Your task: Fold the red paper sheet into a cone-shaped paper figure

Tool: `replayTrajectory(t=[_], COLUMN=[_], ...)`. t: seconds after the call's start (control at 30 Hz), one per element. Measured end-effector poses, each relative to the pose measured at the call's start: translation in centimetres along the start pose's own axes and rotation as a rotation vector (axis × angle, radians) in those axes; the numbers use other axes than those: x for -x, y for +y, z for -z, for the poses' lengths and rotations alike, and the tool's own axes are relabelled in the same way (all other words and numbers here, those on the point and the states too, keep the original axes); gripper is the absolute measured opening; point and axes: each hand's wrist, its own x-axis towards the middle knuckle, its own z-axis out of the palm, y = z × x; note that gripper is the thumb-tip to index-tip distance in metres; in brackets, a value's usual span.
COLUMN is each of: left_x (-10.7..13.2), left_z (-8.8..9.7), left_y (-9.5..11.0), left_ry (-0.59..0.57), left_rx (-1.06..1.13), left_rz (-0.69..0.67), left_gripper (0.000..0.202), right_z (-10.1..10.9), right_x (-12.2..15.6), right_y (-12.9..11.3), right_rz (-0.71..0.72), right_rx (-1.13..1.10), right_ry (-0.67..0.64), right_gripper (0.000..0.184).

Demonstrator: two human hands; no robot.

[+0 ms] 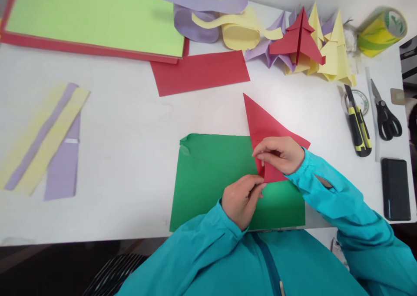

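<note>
A red sheet of paper (267, 125), folded to a pointed shape, is between my hands above the right part of a green sheet (208, 178). My left hand (243, 200) pinches the red paper's lower corner between thumb and fingertips. Higher up, my right hand (278, 153) grips the paper's left edge with thumb and forefinger. The paper's tip points up and to the left. Part of the red paper is hidden under my right hand. The green sheet lies flat, its upper left corner crumpled.
A red paper strip (202, 73) lies beyond the green sheet. Folded paper planes (298, 44) crowd the back, near a roll of tape (381, 31). To the right are a utility knife (357, 124), scissors (386, 115) and a black phone-like slab (395, 189). Light green sheets (97, 18) lie back left.
</note>
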Motion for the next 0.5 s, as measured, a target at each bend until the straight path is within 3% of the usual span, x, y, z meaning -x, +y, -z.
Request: replayTrajectory(t=[0.13, 0.23, 0.5], left_x=[0.12, 0.26, 0.05], left_z=[-0.37, -0.67, -0.14], left_y=[-0.24, -0.50, -0.81], left_ry=[0.022, 0.053, 0.044], left_rx=[0.084, 0.200, -0.003], left_rz=[0.105, 0.200, 0.012], left_gripper=[0.008, 0.022, 0.011], right_z=[-0.07, -0.11, -0.37], right_x=[-0.11, -0.22, -0.03], right_y=[-0.21, -0.59, -0.56], right_rz=[-0.024, -0.018, -0.114], right_rx=[-0.008, -0.024, -0.076], right_ry=[0.013, 0.021, 0.030], right_gripper=[0.014, 0.014, 0.015])
